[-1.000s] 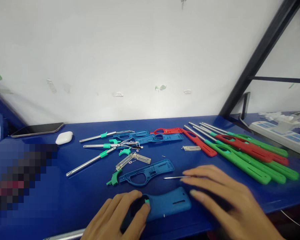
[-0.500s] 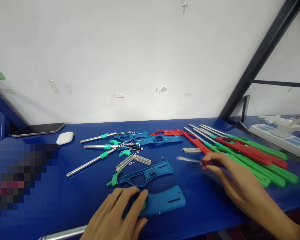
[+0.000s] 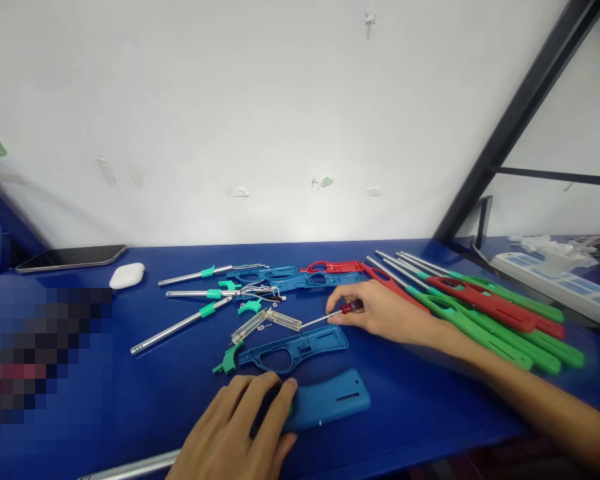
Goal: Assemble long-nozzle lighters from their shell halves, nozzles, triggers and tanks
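Note:
My left hand (image 3: 240,430) presses down on the left end of a blue plastic lighter shell (image 3: 330,399) lying near the bench's front edge, fingers curled over it. My right hand (image 3: 380,310) reaches across the bench and pinches a small red-handled screwdriver (image 3: 330,315), its thin metal tip pointing left toward clear plastic pieces (image 3: 265,321). Just in front of that hand lies an open blue lighter half (image 3: 293,345) with a green trigger end (image 3: 226,360).
The blue bench (image 3: 130,393) holds metal tubes with green collars (image 3: 180,325), more blue and red shells (image 3: 320,273), and a row of green and red long lighters (image 3: 485,307) at right. A phone (image 3: 70,257) and white earbud case (image 3: 127,275) lie at back left. A power strip (image 3: 555,283) sits far right.
My right hand picked up the screwdriver from the bench near the front and carried it left and away, to beside the clear pieces. My left hand stayed on the blue shell.

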Demonstrator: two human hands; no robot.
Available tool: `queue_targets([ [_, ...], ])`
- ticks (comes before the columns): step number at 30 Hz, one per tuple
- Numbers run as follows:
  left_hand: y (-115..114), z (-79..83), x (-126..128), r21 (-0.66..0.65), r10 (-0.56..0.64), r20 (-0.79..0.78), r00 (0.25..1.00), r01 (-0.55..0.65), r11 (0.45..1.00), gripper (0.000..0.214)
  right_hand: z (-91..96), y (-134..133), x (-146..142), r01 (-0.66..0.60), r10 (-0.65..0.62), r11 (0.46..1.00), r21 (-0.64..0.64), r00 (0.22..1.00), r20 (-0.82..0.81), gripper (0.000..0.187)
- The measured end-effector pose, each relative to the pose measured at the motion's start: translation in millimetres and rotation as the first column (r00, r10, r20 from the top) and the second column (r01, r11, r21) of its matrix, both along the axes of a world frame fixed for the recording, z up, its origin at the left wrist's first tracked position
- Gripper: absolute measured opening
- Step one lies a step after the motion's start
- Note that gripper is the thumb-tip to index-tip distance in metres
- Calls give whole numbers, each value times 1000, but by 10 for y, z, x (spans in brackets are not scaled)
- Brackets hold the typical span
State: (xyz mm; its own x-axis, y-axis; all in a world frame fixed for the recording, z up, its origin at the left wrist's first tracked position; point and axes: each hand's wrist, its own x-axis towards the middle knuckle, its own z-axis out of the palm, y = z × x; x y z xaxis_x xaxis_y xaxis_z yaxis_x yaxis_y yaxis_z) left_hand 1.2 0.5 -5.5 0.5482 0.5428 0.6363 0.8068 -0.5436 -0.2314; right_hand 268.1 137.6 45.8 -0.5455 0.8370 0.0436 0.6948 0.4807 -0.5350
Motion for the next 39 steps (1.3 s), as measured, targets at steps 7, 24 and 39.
queue_targets([
  [7,-4,1,-6,1,3,26,1000,-3,1000,45,-125,-10,-48,38,-38,999,-7,994,-104,31],
  [24,7,-25,5,-4,9,25,1000,-9,1000,41,222,-610,94,37,-181,921,-388,922,-341,34],
  [39,-35,-24,2,-39,13,47,999,-11,999,40,-10,-824,91,151,-182,951,-271,979,-93,41],
])
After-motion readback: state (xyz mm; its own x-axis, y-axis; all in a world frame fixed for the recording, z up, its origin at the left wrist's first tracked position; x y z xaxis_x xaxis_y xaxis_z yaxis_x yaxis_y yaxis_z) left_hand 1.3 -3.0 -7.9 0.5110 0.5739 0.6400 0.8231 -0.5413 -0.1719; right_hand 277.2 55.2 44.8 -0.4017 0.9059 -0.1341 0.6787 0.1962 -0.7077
